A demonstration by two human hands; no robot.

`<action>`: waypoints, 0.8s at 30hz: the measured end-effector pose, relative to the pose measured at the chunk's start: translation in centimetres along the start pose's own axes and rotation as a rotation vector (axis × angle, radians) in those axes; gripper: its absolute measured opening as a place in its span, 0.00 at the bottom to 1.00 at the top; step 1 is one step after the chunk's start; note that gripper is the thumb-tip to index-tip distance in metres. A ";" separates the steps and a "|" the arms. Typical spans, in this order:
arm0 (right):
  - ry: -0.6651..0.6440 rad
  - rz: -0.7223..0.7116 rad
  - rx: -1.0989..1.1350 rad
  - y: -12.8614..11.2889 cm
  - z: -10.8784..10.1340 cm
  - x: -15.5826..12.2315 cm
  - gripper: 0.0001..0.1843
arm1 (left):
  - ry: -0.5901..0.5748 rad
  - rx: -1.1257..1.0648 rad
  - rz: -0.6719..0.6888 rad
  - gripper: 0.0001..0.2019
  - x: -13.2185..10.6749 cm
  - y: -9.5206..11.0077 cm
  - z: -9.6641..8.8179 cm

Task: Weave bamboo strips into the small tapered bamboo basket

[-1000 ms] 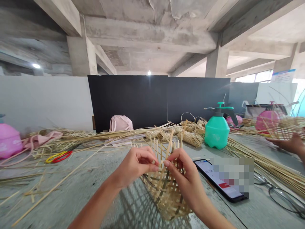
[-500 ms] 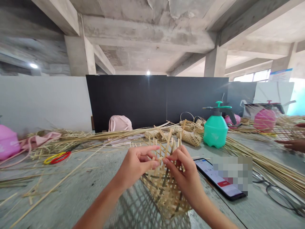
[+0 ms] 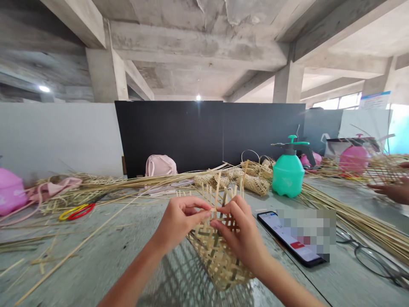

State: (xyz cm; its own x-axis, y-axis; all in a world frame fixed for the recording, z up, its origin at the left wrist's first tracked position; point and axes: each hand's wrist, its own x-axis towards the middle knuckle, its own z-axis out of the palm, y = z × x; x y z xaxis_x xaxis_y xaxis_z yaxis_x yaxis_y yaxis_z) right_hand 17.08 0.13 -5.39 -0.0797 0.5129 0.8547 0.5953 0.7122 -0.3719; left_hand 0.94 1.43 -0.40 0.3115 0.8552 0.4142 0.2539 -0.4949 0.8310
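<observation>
A small half-woven bamboo basket point(image 3: 217, 256) is held up over the grey table point(image 3: 105, 251), its loose upright strips pointing away from me. My left hand point(image 3: 179, 221) pinches one of the strips at the rim from the left. My right hand point(image 3: 238, 234) grips the basket's right side, thumb and fingers closed on the weave beside the left fingertips. Both hands nearly touch at the rim.
A phone point(image 3: 292, 245) and eyeglasses point(image 3: 377, 260) lie to the right. A green spray bottle point(image 3: 287, 172), finished woven pieces point(image 3: 252, 183), long bamboo strips point(image 3: 134, 183), red-yellow scissors point(image 3: 76, 211), a pink bag point(image 3: 161, 165). Another person's hand point(image 3: 391, 189) works at far right.
The basket has turned slightly and dropped a little in my hands. My left fingers closed onto a strip; my right thumb slid left toward them. The other person's hand moved.
</observation>
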 end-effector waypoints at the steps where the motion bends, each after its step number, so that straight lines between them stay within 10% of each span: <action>1: 0.008 0.007 0.016 0.0 0.0 0.1 0.04 | -0.003 0.014 0.003 0.07 0.0 0.0 0.0; 15: 0.037 -0.060 -0.039 0.5 0.0 -0.2 0.06 | 0.014 0.018 -0.008 0.06 0.2 0.0 0.2; 24: -0.033 -0.125 -0.022 1.5 -0.3 -0.4 0.27 | 0.006 -0.053 -0.145 0.06 0.6 -0.6 -0.8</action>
State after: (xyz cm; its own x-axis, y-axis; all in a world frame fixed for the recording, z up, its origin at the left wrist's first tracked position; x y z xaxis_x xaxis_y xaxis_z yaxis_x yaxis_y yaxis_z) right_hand 18.25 0.86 -6.23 -0.1807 0.4362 0.8815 0.5961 0.7615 -0.2546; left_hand 0.21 2.36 -0.36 0.2699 0.9179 0.2908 0.2473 -0.3579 0.9004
